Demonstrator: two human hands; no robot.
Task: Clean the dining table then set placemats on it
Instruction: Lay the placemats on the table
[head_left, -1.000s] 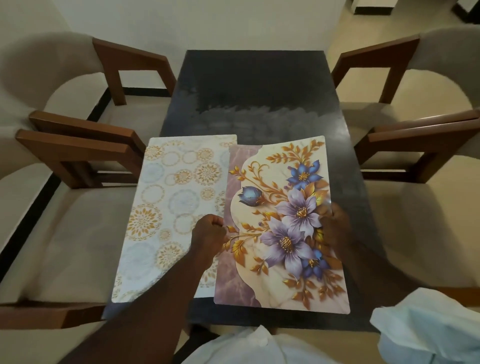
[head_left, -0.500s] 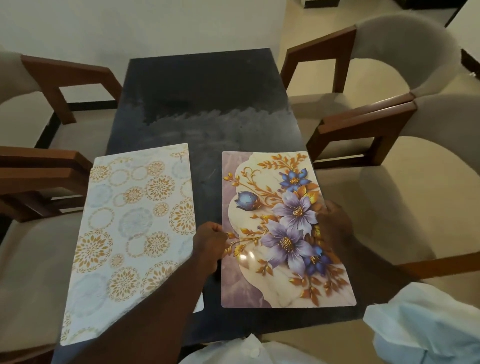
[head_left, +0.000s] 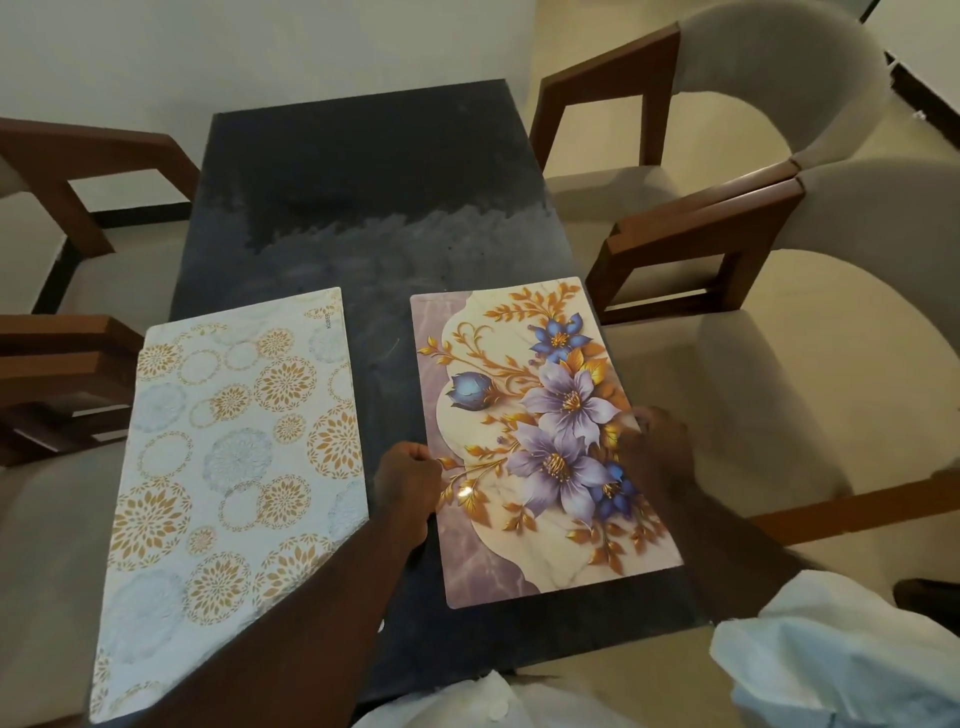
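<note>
A floral placemat (head_left: 540, 447) with purple and blue flowers lies on the right half of the dark dining table (head_left: 363, 208). My left hand (head_left: 405, 488) pinches its left edge. At the mat's right edge my right hand (head_left: 657, 447) grips it, thumb on top. A white placemat (head_left: 228, 488) with gold circles lies flat on the left half, overhanging the table's left edge; my left forearm crosses its near corner. A strip of bare table separates the two mats.
Cushioned wooden armchairs stand on both sides: two on the right (head_left: 779, 218) and two on the left (head_left: 62, 364). The table's far half shows a cloudy smear (head_left: 395, 234). My white sleeve (head_left: 831, 654) is at the lower right.
The floral mat has shifted right, off the white mat it overlapped, leaving a gap between them. Both hands kept their hold on it. The view has swung to the right.
</note>
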